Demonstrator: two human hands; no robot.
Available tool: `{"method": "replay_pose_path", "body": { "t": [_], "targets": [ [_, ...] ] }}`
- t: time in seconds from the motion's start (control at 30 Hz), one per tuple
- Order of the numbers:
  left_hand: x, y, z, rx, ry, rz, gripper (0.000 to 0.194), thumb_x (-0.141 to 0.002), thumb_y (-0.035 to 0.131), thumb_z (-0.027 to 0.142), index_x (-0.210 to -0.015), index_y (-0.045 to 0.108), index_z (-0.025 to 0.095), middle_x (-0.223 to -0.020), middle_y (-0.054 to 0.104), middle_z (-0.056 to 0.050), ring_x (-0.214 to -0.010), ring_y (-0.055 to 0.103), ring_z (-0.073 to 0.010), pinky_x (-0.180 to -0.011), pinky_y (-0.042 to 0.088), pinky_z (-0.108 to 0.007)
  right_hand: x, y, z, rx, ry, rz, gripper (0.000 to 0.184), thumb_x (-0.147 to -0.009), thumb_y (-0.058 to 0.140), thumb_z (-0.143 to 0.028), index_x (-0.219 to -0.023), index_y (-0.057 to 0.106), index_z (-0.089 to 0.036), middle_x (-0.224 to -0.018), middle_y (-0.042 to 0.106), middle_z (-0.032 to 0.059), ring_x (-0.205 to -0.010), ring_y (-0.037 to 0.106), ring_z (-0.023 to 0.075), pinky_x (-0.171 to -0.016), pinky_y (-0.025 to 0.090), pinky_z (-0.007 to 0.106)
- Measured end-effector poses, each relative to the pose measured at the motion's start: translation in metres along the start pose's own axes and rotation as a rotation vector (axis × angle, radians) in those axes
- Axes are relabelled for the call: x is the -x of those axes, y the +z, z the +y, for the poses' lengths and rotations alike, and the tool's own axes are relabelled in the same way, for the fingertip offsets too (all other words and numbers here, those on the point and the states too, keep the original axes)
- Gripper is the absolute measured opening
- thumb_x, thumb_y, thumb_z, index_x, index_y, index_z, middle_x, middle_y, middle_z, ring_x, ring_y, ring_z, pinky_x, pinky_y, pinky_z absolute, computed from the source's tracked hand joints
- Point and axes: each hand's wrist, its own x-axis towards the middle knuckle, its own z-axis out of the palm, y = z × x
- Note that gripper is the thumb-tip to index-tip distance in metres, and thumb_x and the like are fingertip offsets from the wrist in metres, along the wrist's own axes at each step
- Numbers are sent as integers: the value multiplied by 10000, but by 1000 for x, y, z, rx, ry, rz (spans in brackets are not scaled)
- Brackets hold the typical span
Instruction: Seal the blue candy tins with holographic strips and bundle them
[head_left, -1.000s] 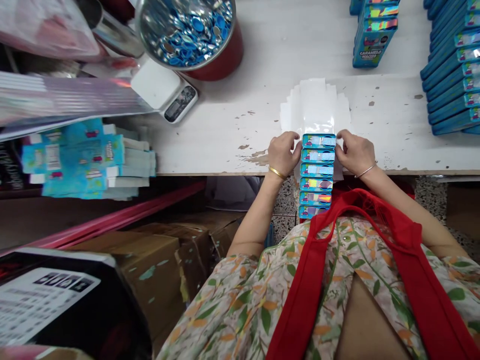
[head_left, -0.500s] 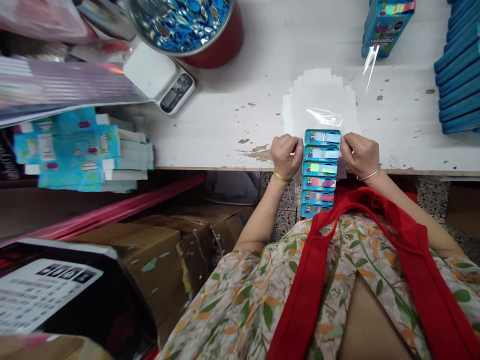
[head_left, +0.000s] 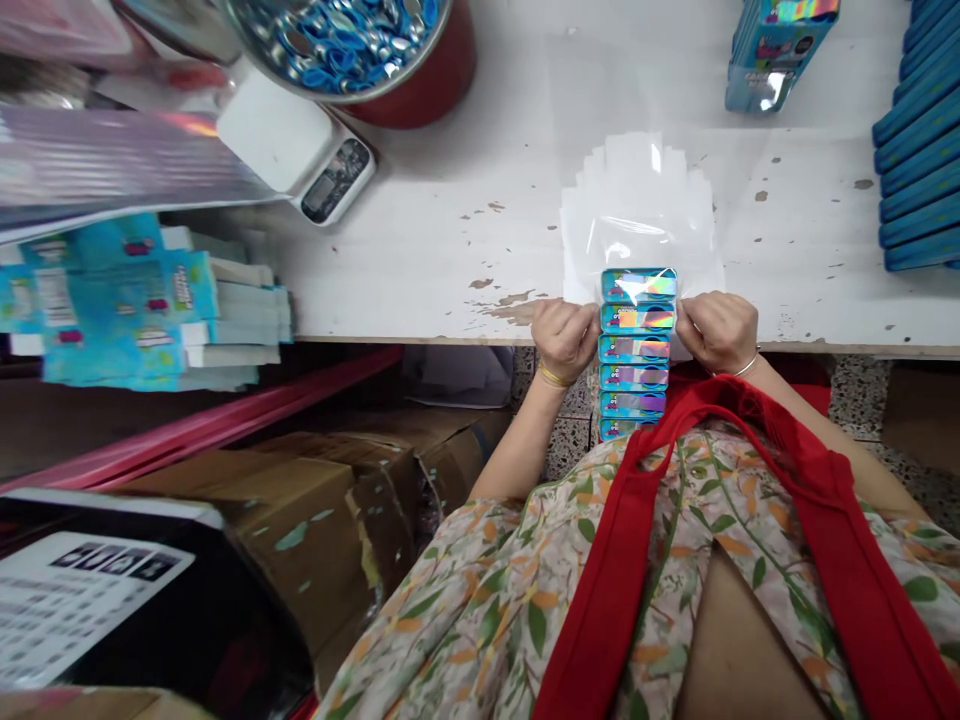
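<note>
A column of several small blue boxes (head_left: pixel 634 349) with shiny strips runs from the table's front edge down towards my red apron. On its left is my left hand (head_left: pixel 564 338), fingers curled closed at the edge of a clear plastic film (head_left: pixel 628 251). My right hand (head_left: pixel 718 333) mirrors it on the other side, also closed on the film. Glare shows the film lying over the uppermost boxes and stretching forward over a fanned stack of white sheets (head_left: pixel 652 195). The fingertips are mostly hidden inside both fists.
Upright blue boxes (head_left: pixel 780 55) stand at the back right, beside a tall stack of blue boxes (head_left: pixel 911 190). At the back left are a pot of blue and silver pieces (head_left: pixel 427 85) and a white scale (head_left: pixel 277 130). Flattened cartons (head_left: pixel 112 310) lie left.
Both fists have shifted slightly towards my body along the column. The film's glare has come over the top boxes. My view has moved a little, and the column stays between my hands.
</note>
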Motion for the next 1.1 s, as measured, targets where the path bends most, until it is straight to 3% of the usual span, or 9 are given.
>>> {"method": "replay_pose_path", "body": {
  "t": [0.13,0.3,0.57,0.77,1.1],
  "targets": [
    [12,-2,-5,12,33,-3,218,-1011,516,241,-899,699,206,-623,594,-9,-603,485,-172,-667,298,-345,12,6,-1,-47,7,-86,304,-981,452,-262,-762,653,-199,-629,600,42,-619,457,168,-618,259,350],
    [13,5,-13,72,-93,-179,228,-1009,484,333,-926,659,211,-672,611,-31,-662,525,-208,-694,302,-359,11,15,-3,3,251,-238,259,-928,497,-310,-902,714,-171,-752,703,92,-693,546,210,-633,280,343],
    [9,13,-17,7,-79,-306,377,-1037,384,339,-681,459,240,-599,474,-8,-614,419,-202,-660,225,-367,5,18,-5,-7,273,-383,319,-972,409,-242,-793,667,-184,-733,708,112,-642,504,205,-622,212,348],
    [10,-15,-6,102,71,-289,350,-1033,405,282,-687,417,235,-590,472,3,-589,414,-187,-639,230,-357,15,10,-11,-92,161,-468,325,-961,416,-253,-790,677,-163,-713,704,104,-617,509,186,-618,220,318],
    [32,-59,18,129,105,-453,287,-948,500,177,-668,466,231,-571,509,5,-586,418,-182,-627,293,-349,36,-5,-16,-145,74,-645,283,-932,466,-225,-769,689,-161,-678,695,70,-581,488,147,-590,212,299]
  ]
}}
